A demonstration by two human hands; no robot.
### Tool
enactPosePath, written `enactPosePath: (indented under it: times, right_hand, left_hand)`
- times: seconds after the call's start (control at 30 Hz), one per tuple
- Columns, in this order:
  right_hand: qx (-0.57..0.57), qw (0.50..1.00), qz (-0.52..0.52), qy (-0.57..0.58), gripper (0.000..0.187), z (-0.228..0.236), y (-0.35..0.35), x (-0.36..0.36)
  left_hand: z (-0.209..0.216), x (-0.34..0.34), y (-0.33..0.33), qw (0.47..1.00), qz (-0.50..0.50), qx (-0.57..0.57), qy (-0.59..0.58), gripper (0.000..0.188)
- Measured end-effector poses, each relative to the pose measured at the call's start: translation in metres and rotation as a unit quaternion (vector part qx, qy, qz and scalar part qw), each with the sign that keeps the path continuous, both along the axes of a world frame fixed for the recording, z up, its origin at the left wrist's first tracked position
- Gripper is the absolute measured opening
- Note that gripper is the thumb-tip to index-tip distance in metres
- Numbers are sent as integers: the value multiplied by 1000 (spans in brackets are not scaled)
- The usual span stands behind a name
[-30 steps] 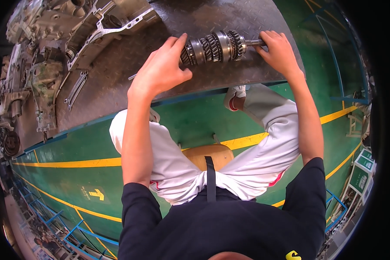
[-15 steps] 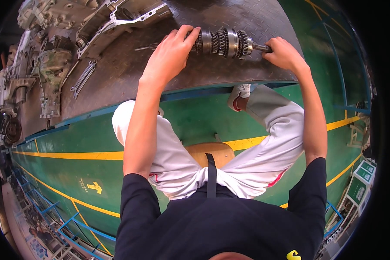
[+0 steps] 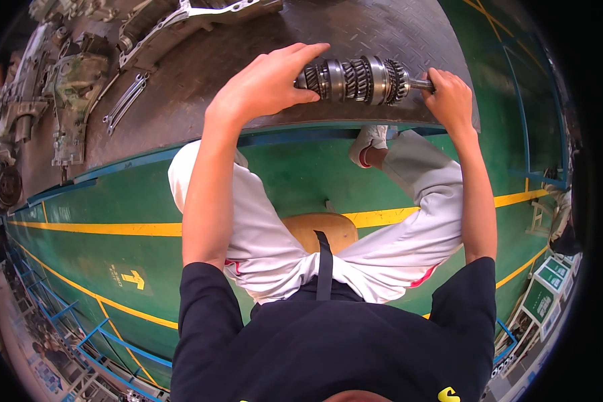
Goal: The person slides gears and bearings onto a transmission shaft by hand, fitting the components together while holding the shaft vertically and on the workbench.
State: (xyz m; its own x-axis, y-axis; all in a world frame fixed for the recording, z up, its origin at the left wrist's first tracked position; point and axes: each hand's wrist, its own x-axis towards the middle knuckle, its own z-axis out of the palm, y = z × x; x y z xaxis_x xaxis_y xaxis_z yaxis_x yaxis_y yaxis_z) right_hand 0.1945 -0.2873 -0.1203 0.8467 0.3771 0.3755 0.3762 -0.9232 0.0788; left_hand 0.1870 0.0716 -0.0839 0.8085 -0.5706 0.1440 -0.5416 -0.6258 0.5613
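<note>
A steel gear shaft (image 3: 359,79) with several toothed gears and smooth rings lies crosswise over the near part of the metal workbench. I cannot tell whether it rests on the bench top or is held just above it. Closed round the thin right end of the shaft is my right hand (image 3: 451,98). At the other end, my left hand (image 3: 264,84) has its thumb and fingers spread, with the leftmost gear between them. The thumb lies along the near side of that gear, while the fingers reach out past its far side. The shaft's thin left end is hidden behind this hand.
Two wrenches (image 3: 126,104) lie side by side on the workbench (image 3: 181,100). Left of them stand a dirty metal housing (image 3: 78,94) and other castings. An open housing half (image 3: 201,17) sits at the far edge. Below the bench are a wooden stool (image 3: 319,231) and green floor.
The gear shaft has shifted right and a little nearer, along with my right hand. My left hand's fingers have straightened and spread, and its thumb now shows beside the gears.
</note>
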Motion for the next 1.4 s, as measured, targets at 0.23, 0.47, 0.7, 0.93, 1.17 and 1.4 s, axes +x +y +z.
enactPosePath:
  times: [0.23, 0.47, 0.7, 0.93, 1.17, 1.4]
  right_hand:
    - [-38, 975, -35, 217, 21, 29, 5, 18]
    - [-10, 965, -72, 251, 24, 43, 21, 38]
    - [7, 998, 6, 60, 24, 22, 15, 48]
    - [42, 998, -32, 36, 23, 12, 6, 60]
    - [53, 999, -3, -3, 18, 2, 6, 74]
    - [64, 998, 15, -22, 20, 15, 12, 62]
  left_hand:
    - [-15, -6, -7, 992, 48, 44, -109, 63]
    - [-19, 1, -2, 998, 55, 10, -42, 80]
    - [-34, 29, 46, 950, 167, 214, -155, 44]
    - [-51, 45, 33, 961, 113, 136, -214, 29]
    - [-29, 31, 27, 969, 129, 174, -121, 24]
    - [-17, 20, 30, 974, 105, 164, -116, 32]
